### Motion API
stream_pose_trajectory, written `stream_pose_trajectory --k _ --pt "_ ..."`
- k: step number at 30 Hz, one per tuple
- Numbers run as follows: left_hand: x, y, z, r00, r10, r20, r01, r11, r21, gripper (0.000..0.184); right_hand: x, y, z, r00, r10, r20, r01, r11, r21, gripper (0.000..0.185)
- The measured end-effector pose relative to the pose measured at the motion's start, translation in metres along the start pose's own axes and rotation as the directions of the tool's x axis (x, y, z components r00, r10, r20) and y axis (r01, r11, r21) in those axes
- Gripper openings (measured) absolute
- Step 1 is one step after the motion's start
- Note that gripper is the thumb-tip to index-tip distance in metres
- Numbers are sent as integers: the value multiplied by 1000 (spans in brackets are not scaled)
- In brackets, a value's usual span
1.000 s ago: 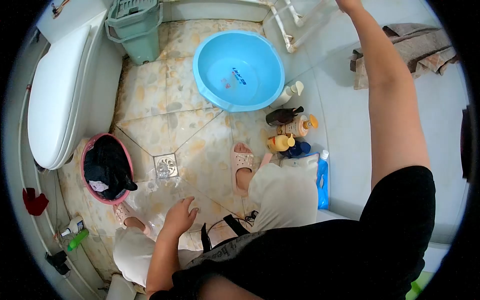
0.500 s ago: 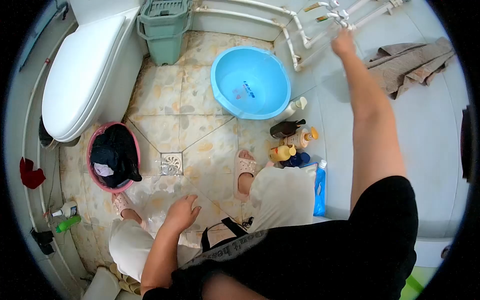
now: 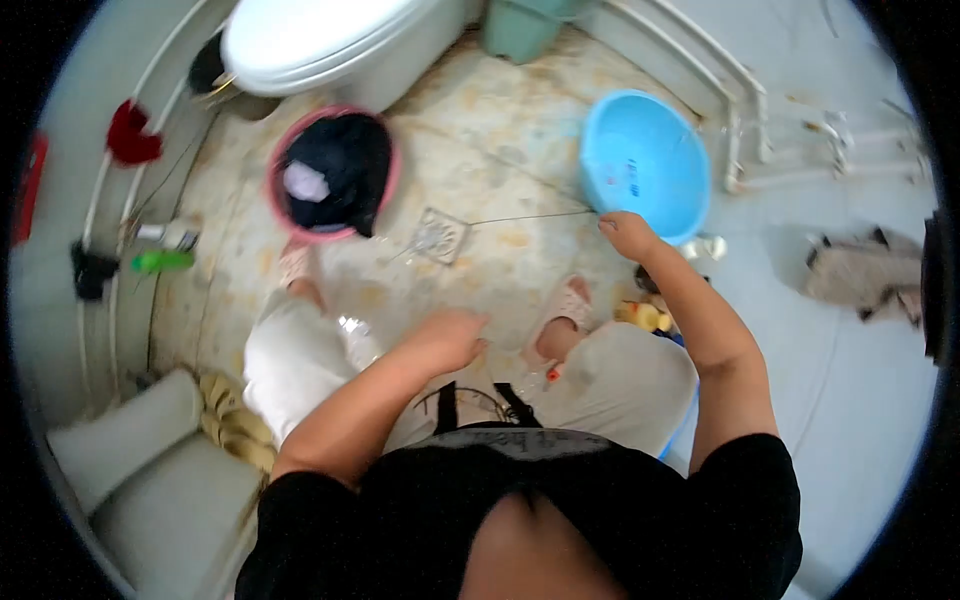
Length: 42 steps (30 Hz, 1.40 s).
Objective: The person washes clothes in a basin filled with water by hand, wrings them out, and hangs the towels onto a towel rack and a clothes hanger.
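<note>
My right hand (image 3: 632, 237) is over the near left rim of a light blue basin (image 3: 678, 228); whether it touches the rim I cannot tell. Its fingers are drawn together, and nothing shows in them. The basin stands on the tiled floor, with dark lettering on its inside bottom. My left hand (image 3: 447, 340) hangs in front of my body, blurred, with thumb and fingers apart and nothing held. Farther off to the left, a pink basin (image 3: 272, 190) is filled with dark clothes (image 3: 345, 165) and a pale lilac piece of cloth (image 3: 306, 182).
A floor drain (image 3: 438, 236) lies between the basins. Behind are a white toilet (image 3: 320, 45) and a green bucket (image 3: 522, 28). Bottles (image 3: 645, 315) crowd beside my right knee. Pipes (image 3: 700, 60) and a tap (image 3: 835, 130) run along the right wall, near a grey-brown towel (image 3: 865, 272).
My right hand has left the tap and come down to the blue basin's rim. My left hand is still in front of my body. The view has turned and shifted.
</note>
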<state>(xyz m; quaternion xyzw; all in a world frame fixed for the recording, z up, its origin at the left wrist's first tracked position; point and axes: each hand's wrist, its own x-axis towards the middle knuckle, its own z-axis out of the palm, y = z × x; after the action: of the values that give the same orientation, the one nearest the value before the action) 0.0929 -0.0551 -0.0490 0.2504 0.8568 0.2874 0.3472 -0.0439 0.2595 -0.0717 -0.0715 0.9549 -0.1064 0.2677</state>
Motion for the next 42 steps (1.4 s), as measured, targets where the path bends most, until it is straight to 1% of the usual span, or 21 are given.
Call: stream_pose_trajectory --k 2,8,11,13,14,15,16,18,20,22,24,26,28,30,31,34,36,38,39,40,42 --pt "0 -2 2 999 28 -20 -27 1000 12 36 13 -42 11 994 -107 34 106 994 35 37" --pt "-21 18 -21 999 21 -45 -20 1000 21 35 62 -179 58 988 -152 32 123 892 436 57" --pt "-56 12 -53 975 -26 -220 -13 985 -173 29 98 -217 94 995 -93 38 50 789 612 64" --pt "-95 -2 -102 864 -170 -473 -168 789 -591 20 109 -237 105 995 -37 92 -38 716 697 67" --pt "-112 -20 -124 845 -307 -437 -94 721 -687 22 105 -251 99 986 -13 165 -121 622 773 68" --pt "-121 -47 -142 806 -338 -485 -214 598 -772 18 104 -260 98 972 3 234 -202 517 832 69" --pt "-130 -80 -163 807 -370 -461 -206 555 -806 20 112 -262 108 970 3 244 -210 519 829 69" --pt "-126 -154 -174 620 -506 -599 -171 658 -733 24 130 -262 130 961 14 275 -252 445 859 70" --pt "-105 -216 -164 503 -705 -500 -121 516 -848 24 135 -269 135 967 -2 254 -233 389 891 70" --pt "-78 -281 -144 584 -729 -356 18 451 -893 35 147 -281 127 978 -29 208 -186 339 922 71" --pt "-48 -304 -142 518 -804 -293 61 376 -925 42 157 -293 118 982 22 190 -188 280 941 75" --pt "-15 -357 -130 516 -800 -307 89 406 -909 50 179 -296 118 979 -16 202 -191 254 948 80" --pt "1 -368 -133 477 -742 -470 141 593 -793 55 194 -306 112 965 -31 261 -249 216 944 77" --pt "28 -395 -110 431 -763 -481 67 559 -826 54 206 -318 109 947 10 320 -314 223 923 78" --pt "56 -432 -81 402 -795 -454 9 499 -866 62 208 -322 110 925 51 375 -377 212 902 78" --pt "57 -413 -68 619 -773 -138 -160 49 -986 86 217 -337 115 906 15 422 -421 115 900 78" --pt "55 -391 -76 509 -852 -124 -61 108 -992 79 224 -345 120 909 -13 416 -414 85 906 76" --pt "50 -354 -83 510 -837 -197 -147 141 -979 69 228 -342 127 925 -9 381 -381 -54 923 73" --pt "51 -338 -82 464 -834 -298 -279 182 -943 54 232 -335 131 941 -173 292 -320 -173 931 66" --pt "54 -326 -81 484 -794 -368 -412 165 -896 50 228 -328 128 926 -221 306 -355 -239 904 62" --pt "58 -297 -82 381 -732 -565 -373 437 -818 44 220 -315 122 902 -317 294 -403 -372 836 55"
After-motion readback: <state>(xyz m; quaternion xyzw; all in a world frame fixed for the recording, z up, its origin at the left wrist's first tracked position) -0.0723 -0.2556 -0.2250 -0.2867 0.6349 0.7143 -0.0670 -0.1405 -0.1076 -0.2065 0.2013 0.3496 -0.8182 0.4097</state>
